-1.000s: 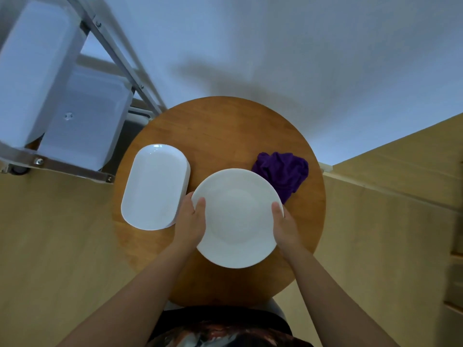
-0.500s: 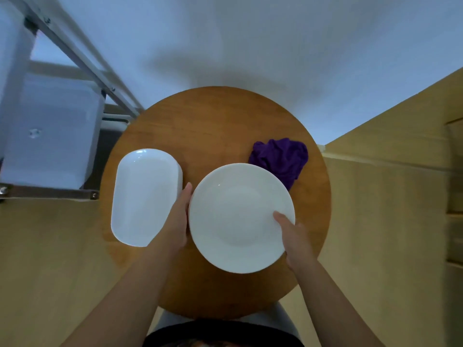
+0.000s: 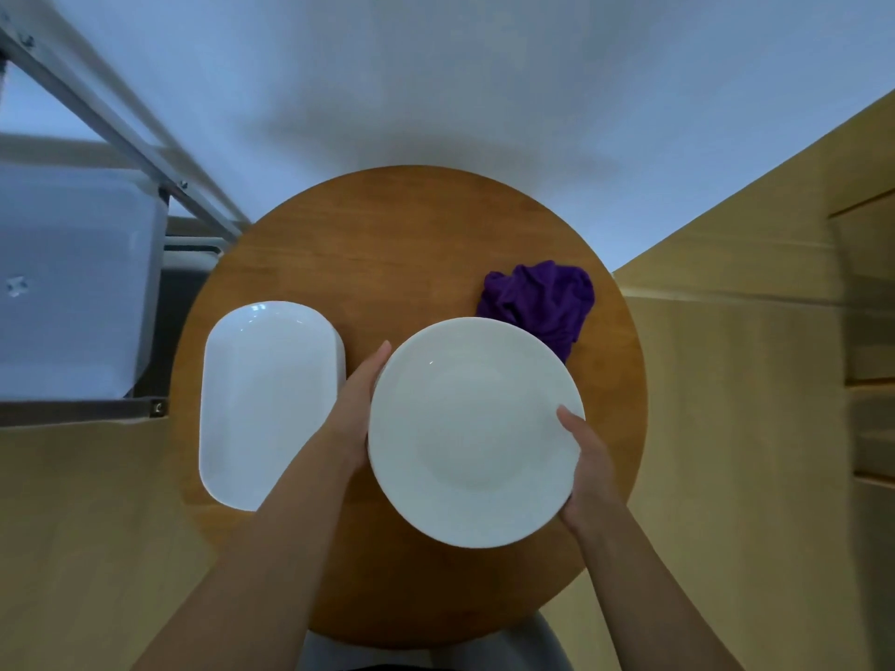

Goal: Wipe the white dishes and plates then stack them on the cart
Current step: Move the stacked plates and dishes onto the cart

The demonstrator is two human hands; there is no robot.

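The right hand [image 3: 588,464] holds the round white plate [image 3: 472,431] at its right edge: the thumb lies curled on the upper face, and the other fingers are hidden under the rim. The left hand [image 3: 356,409] lies along the plate's left edge with its fingers straight and pressed together. Just beyond the left hand sits the oblong white dish [image 3: 266,404] on the round wooden table [image 3: 411,244]. Beyond the plate lies a crumpled purple cloth [image 3: 540,297]. Far left stands the cart [image 3: 82,283].
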